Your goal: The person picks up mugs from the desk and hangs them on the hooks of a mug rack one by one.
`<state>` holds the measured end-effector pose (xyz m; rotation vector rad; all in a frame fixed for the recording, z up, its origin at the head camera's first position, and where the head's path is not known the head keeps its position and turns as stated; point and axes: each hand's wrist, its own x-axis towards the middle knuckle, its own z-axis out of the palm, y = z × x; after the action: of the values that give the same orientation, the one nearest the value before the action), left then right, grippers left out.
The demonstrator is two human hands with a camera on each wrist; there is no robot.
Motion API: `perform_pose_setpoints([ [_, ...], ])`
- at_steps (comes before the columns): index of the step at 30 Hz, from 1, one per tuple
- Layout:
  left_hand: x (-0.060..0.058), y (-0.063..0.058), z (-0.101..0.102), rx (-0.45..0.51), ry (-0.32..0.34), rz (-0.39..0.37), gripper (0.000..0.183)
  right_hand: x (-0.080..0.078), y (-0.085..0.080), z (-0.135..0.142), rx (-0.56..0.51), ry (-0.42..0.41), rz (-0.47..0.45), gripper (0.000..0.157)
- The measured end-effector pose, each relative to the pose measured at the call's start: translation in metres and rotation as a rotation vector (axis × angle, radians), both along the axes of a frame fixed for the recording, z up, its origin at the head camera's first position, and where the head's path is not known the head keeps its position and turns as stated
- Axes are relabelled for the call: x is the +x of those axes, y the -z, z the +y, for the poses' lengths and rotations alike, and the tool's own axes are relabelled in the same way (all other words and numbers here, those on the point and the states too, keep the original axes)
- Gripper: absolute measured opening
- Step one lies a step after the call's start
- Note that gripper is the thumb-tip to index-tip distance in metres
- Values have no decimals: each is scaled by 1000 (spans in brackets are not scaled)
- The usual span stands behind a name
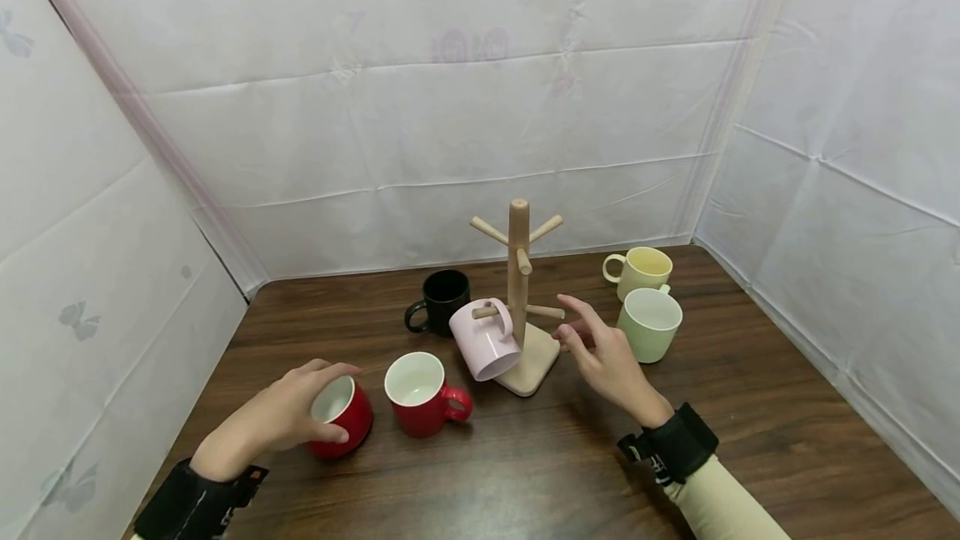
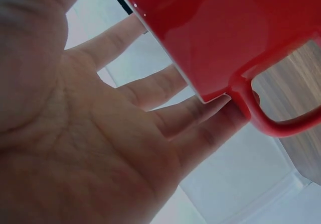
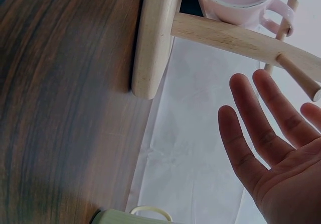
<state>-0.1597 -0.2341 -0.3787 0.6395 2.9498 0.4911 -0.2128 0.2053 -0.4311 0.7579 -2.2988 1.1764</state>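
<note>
My left hand point(image 1: 281, 411) is at a red mug point(image 1: 357, 419) with a white inside, at the front left. Its thumb lies along the near side and its fingers reach round the far side. In the left wrist view the fingers pass behind the mug's wall, and the handle point(image 2: 281, 128) sticks out beyond them. My right hand point(image 1: 607, 361) hovers beside a wooden mug tree point(image 1: 518, 273), fingers loosely spread and holding nothing. A pink mug point(image 1: 480, 344) hangs tilted by its handle from a low peg on the tree's left.
Another red mug point(image 1: 420, 407) stands between the held one and the tree. Behind it is a black mug point(image 1: 448, 298). A green mug point(image 1: 648, 327) and a yellow mug point(image 1: 645, 269) stand right of the right hand. White sheets point(image 1: 480, 123) wall in the dark wood table point(image 1: 487, 482).
</note>
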Motion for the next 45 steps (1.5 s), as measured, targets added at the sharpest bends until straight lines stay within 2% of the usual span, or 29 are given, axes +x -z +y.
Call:
perform_pose_setpoints([
  [9,-3,-2,-4,2,46,-78,83,0,0,-1,4,3,6,46],
  [16,0,-2,-9,4,30,-155,82,0,4,-7,24,0,7,46],
  [23,-6,2,-6,8,81,-96,78,-1,3,-1,29,25,32,46],
  [30,-11,5,-6,6,113,-71,77,-1,2,1,41,32,33,45],
  [37,-14,4,-7,43,147,-63,76,-3,0,1,41,35,28,45],
  [45,-8,5,-7,2,87,-125,82,-1,6,4,38,35,-10,43],
])
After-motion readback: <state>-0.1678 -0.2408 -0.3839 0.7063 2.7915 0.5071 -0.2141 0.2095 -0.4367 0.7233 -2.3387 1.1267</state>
